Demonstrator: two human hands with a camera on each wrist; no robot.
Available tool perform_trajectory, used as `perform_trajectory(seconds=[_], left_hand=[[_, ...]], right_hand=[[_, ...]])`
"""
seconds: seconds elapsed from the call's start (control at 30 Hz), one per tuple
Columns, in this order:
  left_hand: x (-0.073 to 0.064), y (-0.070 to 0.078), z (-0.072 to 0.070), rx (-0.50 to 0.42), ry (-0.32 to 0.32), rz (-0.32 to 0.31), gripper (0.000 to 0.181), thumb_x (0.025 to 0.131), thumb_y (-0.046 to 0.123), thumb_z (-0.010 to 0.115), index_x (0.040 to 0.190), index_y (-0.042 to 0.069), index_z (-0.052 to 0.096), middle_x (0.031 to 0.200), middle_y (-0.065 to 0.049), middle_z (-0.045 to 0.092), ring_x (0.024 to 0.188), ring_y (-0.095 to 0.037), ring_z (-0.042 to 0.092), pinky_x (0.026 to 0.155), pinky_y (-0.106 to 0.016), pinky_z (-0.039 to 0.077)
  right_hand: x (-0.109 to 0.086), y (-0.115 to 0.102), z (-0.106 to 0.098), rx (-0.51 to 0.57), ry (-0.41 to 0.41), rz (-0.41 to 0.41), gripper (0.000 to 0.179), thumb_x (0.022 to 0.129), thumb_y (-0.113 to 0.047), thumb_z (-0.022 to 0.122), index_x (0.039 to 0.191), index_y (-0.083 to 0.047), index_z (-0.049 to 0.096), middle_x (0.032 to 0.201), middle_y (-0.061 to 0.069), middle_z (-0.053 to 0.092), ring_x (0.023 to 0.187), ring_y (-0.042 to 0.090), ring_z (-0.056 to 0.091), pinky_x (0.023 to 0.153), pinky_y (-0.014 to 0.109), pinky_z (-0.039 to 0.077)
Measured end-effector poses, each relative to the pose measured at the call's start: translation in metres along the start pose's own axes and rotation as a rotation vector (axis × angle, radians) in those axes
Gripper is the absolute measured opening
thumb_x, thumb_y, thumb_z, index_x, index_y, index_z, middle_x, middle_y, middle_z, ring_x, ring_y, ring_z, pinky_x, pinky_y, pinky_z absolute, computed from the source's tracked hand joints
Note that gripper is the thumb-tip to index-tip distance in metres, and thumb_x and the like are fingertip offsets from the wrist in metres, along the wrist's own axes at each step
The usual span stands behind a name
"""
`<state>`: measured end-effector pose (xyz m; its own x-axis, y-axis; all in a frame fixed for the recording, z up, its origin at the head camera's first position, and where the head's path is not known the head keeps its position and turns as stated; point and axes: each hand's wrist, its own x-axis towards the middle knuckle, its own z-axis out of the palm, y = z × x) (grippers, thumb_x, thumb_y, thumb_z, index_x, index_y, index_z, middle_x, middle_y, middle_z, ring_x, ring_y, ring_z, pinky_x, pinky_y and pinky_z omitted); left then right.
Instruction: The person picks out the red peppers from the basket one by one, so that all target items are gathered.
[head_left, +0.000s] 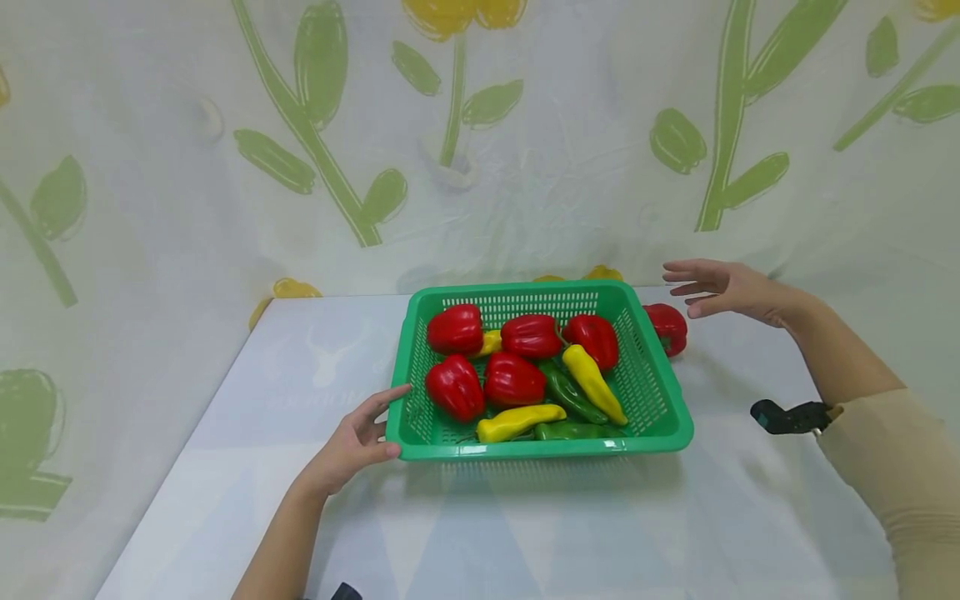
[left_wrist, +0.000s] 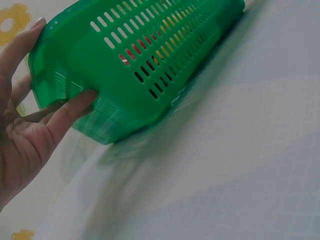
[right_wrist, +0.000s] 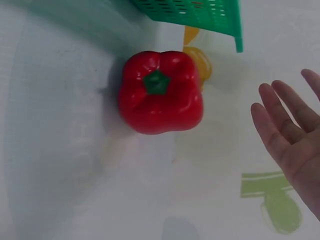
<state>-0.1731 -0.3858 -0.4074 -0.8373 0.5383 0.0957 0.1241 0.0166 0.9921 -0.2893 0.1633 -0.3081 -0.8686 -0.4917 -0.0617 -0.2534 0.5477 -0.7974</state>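
A green plastic basket holds several red bell peppers, long yellow peppers and green peppers. At its near left corner is my left hand, fingers fairly straight, touching the rim and outer wall. In the left wrist view, fingertips press the slotted wall. Beyond the basket's right side, another red bell pepper lies on the table, stem visible. My right hand hovers close to that pepper, palm empty and fingers extended, apart from it in the right wrist view.
The white table carries a pale triangle pattern. Behind it hangs a white cloth printed with green stems and yellow flowers. A black device sticks out from the right sleeve.
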Motion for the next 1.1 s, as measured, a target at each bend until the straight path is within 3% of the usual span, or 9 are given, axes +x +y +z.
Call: perform_trajectory(seconds=[0.17, 0.33, 0.47, 0.7, 1.1], left_hand=[[0.001, 0.0, 0.0, 0.01, 0.002, -0.006, 0.072, 0.086, 0.009, 0.067, 0.146, 0.002, 0.027, 0.152, -0.026, 0.013, 0.119, -0.025, 0.054, 0.085, -0.031, 0.053], [0.001, 0.0, 0.0, 0.01, -0.002, 0.008, 0.072, 0.086, 0.007, 0.066, 0.145, 0.001, 0.027, 0.151, -0.027, 0.014, 0.117, -0.021, 0.055, 0.085, -0.03, 0.053], [0.001, 0.001, -0.001, 0.009, 0.001, 0.013, 0.071, 0.086, 0.006, 0.066, 0.145, 0.0, 0.027, 0.151, -0.027, 0.014, 0.116, -0.017, 0.056, 0.084, -0.03, 0.053], [0.001, -0.001, -0.002, 0.01, 0.003, -0.005, 0.071, 0.087, 0.007, 0.066, 0.146, 0.002, 0.027, 0.152, -0.025, 0.012, 0.118, -0.017, 0.055, 0.085, -0.03, 0.053], [0.0, -0.002, -0.001, 0.019, 0.008, 0.003, 0.071, 0.086, 0.006, 0.065, 0.146, 0.001, 0.026, 0.151, -0.026, 0.015, 0.117, -0.018, 0.054, 0.085, -0.03, 0.053]], right_hand=[[0.003, -0.013, -0.004, -0.022, -0.036, -0.028, 0.071, 0.085, -0.013, 0.065, 0.147, -0.015, 0.031, 0.145, 0.002, 0.041, 0.113, -0.001, 0.053, 0.091, 0.052, 0.049], [0.011, -0.028, -0.006, -0.052, -0.079, -0.022, 0.073, 0.084, -0.014, 0.066, 0.148, -0.012, 0.029, 0.149, 0.014, 0.035, 0.124, 0.023, 0.049, 0.093, 0.055, 0.046], [0.02, -0.038, -0.007, -0.079, -0.098, -0.005, 0.074, 0.083, -0.018, 0.068, 0.147, -0.011, 0.03, 0.147, 0.016, 0.037, 0.128, 0.037, 0.044, 0.094, 0.057, 0.044], [0.034, -0.05, 0.0, -0.071, -0.128, 0.051, 0.075, 0.08, -0.023, 0.071, 0.145, -0.014, 0.034, 0.146, 0.015, 0.04, 0.13, 0.038, 0.042, 0.096, 0.063, 0.039], [0.06, -0.065, 0.028, 0.016, -0.297, 0.118, 0.081, 0.079, -0.021, 0.075, 0.147, -0.009, 0.031, 0.147, 0.02, 0.035, 0.133, 0.042, 0.036, 0.097, 0.052, 0.044]])
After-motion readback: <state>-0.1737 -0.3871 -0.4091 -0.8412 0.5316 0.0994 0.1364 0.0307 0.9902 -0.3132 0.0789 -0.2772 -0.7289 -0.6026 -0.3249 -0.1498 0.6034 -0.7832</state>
